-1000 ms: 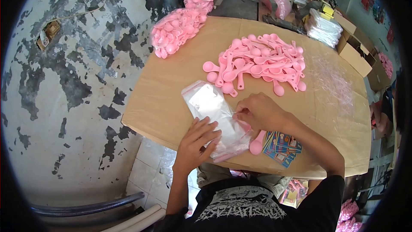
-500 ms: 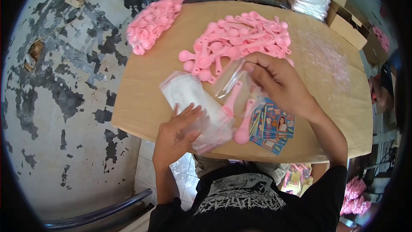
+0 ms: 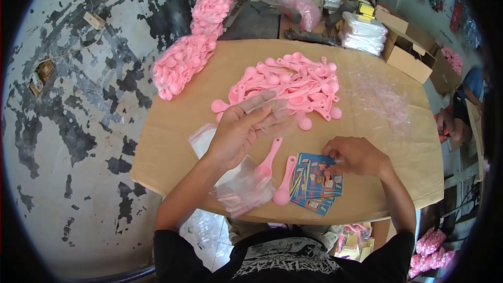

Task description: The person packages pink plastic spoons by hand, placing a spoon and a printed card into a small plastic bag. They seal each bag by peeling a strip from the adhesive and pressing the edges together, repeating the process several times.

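My left hand (image 3: 238,133) is raised over the cardboard table top (image 3: 173,141) and holds a small clear plastic bag (image 3: 270,109) across its fingers. My right hand (image 3: 353,156) rests on a stack of colourful printed cards (image 3: 313,188), its fingertips pinching the top card. Two loose pink spoons (image 3: 268,161) lie side by side between my hands. A stack of clear bags (image 3: 238,191) lies under my left forearm at the near table edge. A pile of pink spoons (image 3: 291,86) lies just beyond my left hand.
Filled bags of pink spoons (image 3: 181,63) lie at the table's far left. A crinkled clear plastic sheet (image 3: 382,97) covers the right side. Beyond are white packs (image 3: 364,34) and a cardboard box (image 3: 406,55). Another person (image 3: 461,120) sits at the right edge.
The clear bag passed from my right hand to my left hand, which lifted off the bag stack. My right hand dropped down onto the printed cards.
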`<action>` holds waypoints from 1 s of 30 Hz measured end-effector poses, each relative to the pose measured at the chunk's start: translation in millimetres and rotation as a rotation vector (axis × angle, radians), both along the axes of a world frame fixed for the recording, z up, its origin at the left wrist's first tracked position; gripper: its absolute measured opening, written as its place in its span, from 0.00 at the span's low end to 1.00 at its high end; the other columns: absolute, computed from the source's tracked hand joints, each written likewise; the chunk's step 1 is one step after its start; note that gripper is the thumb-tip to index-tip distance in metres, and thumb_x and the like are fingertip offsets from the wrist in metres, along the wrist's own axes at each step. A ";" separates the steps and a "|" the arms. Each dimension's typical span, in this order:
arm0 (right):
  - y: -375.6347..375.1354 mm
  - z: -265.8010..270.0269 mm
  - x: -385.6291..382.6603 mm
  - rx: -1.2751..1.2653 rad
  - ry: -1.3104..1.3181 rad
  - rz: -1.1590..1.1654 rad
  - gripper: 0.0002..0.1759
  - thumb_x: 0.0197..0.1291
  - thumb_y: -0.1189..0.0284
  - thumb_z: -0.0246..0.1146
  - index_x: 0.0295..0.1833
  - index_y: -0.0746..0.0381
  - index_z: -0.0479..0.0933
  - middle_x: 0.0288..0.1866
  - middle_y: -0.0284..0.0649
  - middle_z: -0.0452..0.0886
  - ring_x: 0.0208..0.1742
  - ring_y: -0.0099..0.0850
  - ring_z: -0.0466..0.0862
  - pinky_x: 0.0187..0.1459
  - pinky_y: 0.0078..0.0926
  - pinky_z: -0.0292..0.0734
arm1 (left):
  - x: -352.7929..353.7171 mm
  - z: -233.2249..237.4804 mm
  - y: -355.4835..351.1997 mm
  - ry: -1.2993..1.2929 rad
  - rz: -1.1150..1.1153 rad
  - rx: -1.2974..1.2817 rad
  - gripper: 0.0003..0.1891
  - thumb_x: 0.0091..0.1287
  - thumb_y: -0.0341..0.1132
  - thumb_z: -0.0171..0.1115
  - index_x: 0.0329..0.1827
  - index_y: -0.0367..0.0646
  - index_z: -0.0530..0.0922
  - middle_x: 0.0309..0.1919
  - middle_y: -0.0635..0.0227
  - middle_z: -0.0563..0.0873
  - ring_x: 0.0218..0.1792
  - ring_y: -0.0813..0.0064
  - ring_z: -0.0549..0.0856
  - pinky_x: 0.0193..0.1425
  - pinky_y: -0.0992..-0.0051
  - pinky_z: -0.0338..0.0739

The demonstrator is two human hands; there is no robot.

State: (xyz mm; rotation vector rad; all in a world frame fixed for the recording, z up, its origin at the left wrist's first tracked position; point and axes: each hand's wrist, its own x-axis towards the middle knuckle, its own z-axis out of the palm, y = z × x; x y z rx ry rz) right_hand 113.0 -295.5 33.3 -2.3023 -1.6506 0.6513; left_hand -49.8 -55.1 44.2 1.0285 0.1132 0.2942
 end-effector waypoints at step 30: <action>146.3 11.4 12.0 0.461 0.697 0.015 0.13 0.70 0.68 0.59 0.50 0.66 0.80 0.27 0.29 0.76 0.29 0.15 0.71 0.28 0.17 0.66 | 28.7 -27.6 48.1 -0.053 0.297 0.043 0.15 0.75 0.37 0.55 0.56 0.34 0.77 0.47 0.65 0.85 0.45 0.78 0.85 0.50 0.77 0.82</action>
